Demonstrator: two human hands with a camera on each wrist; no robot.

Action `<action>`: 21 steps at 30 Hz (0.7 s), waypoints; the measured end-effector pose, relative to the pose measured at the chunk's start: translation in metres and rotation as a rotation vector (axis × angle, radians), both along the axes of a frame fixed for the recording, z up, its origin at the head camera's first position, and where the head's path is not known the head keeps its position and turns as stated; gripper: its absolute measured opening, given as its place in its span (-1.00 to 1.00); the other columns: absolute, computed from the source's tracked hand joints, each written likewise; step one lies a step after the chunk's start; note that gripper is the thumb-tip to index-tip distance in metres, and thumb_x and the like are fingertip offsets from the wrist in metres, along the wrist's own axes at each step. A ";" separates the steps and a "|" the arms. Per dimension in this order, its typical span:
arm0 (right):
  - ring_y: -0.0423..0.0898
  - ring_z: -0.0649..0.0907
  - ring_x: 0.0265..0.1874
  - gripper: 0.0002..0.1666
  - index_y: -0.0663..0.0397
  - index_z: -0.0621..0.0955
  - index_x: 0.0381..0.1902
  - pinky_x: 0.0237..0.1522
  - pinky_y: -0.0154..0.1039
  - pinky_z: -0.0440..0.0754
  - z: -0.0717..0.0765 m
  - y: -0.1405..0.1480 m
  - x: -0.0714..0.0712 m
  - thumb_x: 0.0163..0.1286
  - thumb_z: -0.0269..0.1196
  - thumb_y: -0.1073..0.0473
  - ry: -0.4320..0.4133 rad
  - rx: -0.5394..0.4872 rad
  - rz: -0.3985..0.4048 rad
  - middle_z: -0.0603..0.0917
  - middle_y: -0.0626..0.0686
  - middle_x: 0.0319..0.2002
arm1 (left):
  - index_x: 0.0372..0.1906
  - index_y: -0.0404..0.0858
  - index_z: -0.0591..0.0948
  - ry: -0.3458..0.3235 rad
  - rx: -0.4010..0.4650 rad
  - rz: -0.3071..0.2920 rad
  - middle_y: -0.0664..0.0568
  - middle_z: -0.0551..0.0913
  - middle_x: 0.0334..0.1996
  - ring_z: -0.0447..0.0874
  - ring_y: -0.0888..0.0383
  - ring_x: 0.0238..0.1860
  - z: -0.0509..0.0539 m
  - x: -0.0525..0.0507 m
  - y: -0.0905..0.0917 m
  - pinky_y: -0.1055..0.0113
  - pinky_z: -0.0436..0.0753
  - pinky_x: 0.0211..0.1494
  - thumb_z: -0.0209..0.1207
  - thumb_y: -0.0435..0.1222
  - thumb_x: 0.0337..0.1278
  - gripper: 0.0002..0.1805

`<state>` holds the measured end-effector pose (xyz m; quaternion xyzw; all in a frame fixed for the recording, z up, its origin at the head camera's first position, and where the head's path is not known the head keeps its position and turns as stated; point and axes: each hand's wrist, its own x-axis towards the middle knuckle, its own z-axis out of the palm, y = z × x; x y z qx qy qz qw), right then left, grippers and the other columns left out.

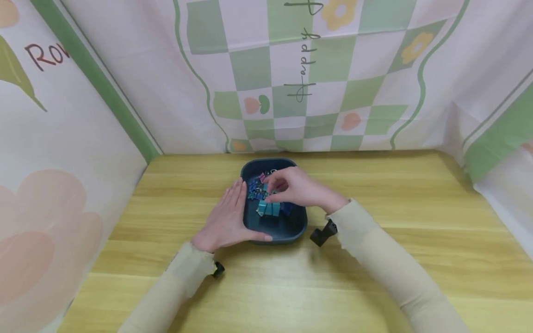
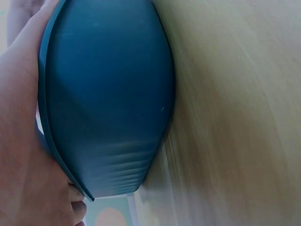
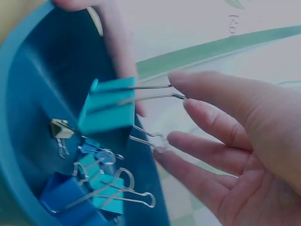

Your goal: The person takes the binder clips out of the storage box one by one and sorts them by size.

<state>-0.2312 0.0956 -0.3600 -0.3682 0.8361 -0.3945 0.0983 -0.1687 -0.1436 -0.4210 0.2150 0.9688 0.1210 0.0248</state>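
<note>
Progress: you're at the grip stage, prob. w/ the pick-up done on one teal clip (image 3: pixel 110 110). Others are lying loose in the tray (image 1: pixel 272 226), incl. a dk blue clip (image 3: pixel 68 197), a 2nd teal clip (image 3: pixel 113 201), a sm. pale clip (image 3: pixel 60 129) and a pink clip (image 1: pixel 262 177); these you're leaving untouched for now. Total count/overall stage: can't tell, clips are overlapping. Held clip is hanging or standing inside tray area; contact w/ bottom not showing clearly.

Pose: your R hand (image 1: pixel 293 185) is reaching in over the tray's right rim, fingers bent, pinching the clip's wire handles btwn fingertips, one handle per side. Your L hand (image 1: pixel 225 217) isn't clamping; fingers are lying straight & together along the left rim, thumb spreading out along the near rim, prob. steadying. Hands are working apart, on opp. sides. Tray is sitting on the table (image 1: pixel 266 286), near the far edge. Forearms are angling in from both near corners.
</note>
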 end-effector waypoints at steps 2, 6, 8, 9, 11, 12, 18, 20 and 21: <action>0.03 0.74 -0.08 -0.68 0.14 0.71 -0.15 0.05 -0.04 0.69 0.005 0.006 0.000 0.20 0.56 0.16 -0.014 -0.040 -0.040 0.74 0.10 -0.04 | 0.62 -0.38 -0.18 0.004 -0.002 -0.003 -0.17 -0.32 0.63 -0.44 0.04 0.60 0.000 -0.001 0.000 0.16 -0.24 0.59 -0.09 0.77 -0.40 0.66; 0.02 0.73 -0.07 -0.50 0.15 0.71 -0.02 0.09 0.00 0.66 0.022 0.020 0.001 0.10 0.61 0.14 0.003 -0.073 -0.159 0.74 0.05 -0.07 | 0.62 -0.38 -0.19 0.000 0.000 0.000 -0.17 -0.32 0.63 -0.44 0.04 0.60 0.001 -0.001 0.001 0.17 -0.24 0.59 -0.08 0.78 -0.44 0.68; 0.02 0.72 -0.06 -0.46 0.12 0.71 0.00 0.11 -0.01 0.64 0.030 0.029 0.000 0.08 0.63 0.10 0.013 -0.076 -0.222 0.73 0.05 -0.06 | 0.62 -0.37 -0.20 -0.003 0.003 0.003 -0.17 -0.33 0.63 -0.43 0.04 0.60 0.001 -0.001 0.001 0.18 -0.24 0.58 -0.08 0.78 -0.46 0.69; 0.01 0.71 -0.05 -0.45 0.10 0.72 0.01 0.12 -0.04 0.63 0.035 0.034 0.000 0.07 0.63 0.09 0.016 -0.077 -0.255 0.73 0.04 -0.05 | 0.62 -0.37 -0.20 -0.004 0.004 0.005 -0.16 -0.33 0.63 -0.43 0.04 0.60 0.002 -0.001 0.001 0.18 -0.24 0.58 -0.08 0.79 -0.47 0.69; 0.01 0.70 -0.02 -0.42 0.08 0.71 0.04 0.13 -0.06 0.61 0.042 0.044 -0.001 0.06 0.64 0.07 0.006 -0.091 -0.306 0.73 0.03 -0.01 | 0.62 -0.37 -0.20 -0.003 0.005 0.005 -0.16 -0.33 0.63 -0.42 0.03 0.61 0.002 -0.001 0.001 0.18 -0.24 0.58 -0.07 0.78 -0.47 0.70; 0.00 0.69 -0.01 -0.39 0.07 0.70 0.07 0.14 -0.06 0.61 0.046 0.050 -0.001 0.06 0.64 0.06 -0.011 -0.101 -0.330 0.72 0.02 0.01 | 0.62 -0.37 -0.19 -0.003 0.006 0.005 -0.16 -0.33 0.63 -0.42 0.03 0.61 0.002 -0.001 0.001 0.19 -0.24 0.58 -0.07 0.78 -0.47 0.70; -0.02 0.66 0.08 -0.29 0.07 0.62 0.22 0.17 -0.07 0.60 0.060 0.082 -0.006 0.13 0.61 0.05 -0.104 -0.148 -0.425 0.68 0.01 0.13 | 0.62 -0.37 -0.17 -0.005 0.002 0.009 -0.17 -0.31 0.63 -0.41 0.04 0.61 0.002 0.000 0.001 0.19 -0.23 0.58 -0.06 0.78 -0.47 0.69; -0.01 0.66 0.10 -0.30 0.09 0.62 0.24 0.16 -0.11 0.60 0.062 0.093 -0.008 0.16 0.59 0.06 -0.107 -0.148 -0.450 0.67 0.01 0.15 | 0.62 -0.37 -0.17 -0.002 -0.002 0.008 -0.17 -0.31 0.63 -0.40 0.03 0.61 0.002 0.001 0.001 0.19 -0.24 0.58 -0.07 0.78 -0.47 0.69; -0.01 0.66 0.10 -0.30 0.10 0.62 0.24 0.15 -0.14 0.61 0.062 0.099 -0.009 0.17 0.58 0.05 -0.105 -0.147 -0.462 0.68 0.02 0.15 | 0.62 -0.37 -0.18 -0.004 -0.006 0.008 -0.17 -0.32 0.63 -0.41 0.04 0.60 0.002 0.001 0.001 0.20 -0.25 0.58 -0.07 0.79 -0.48 0.69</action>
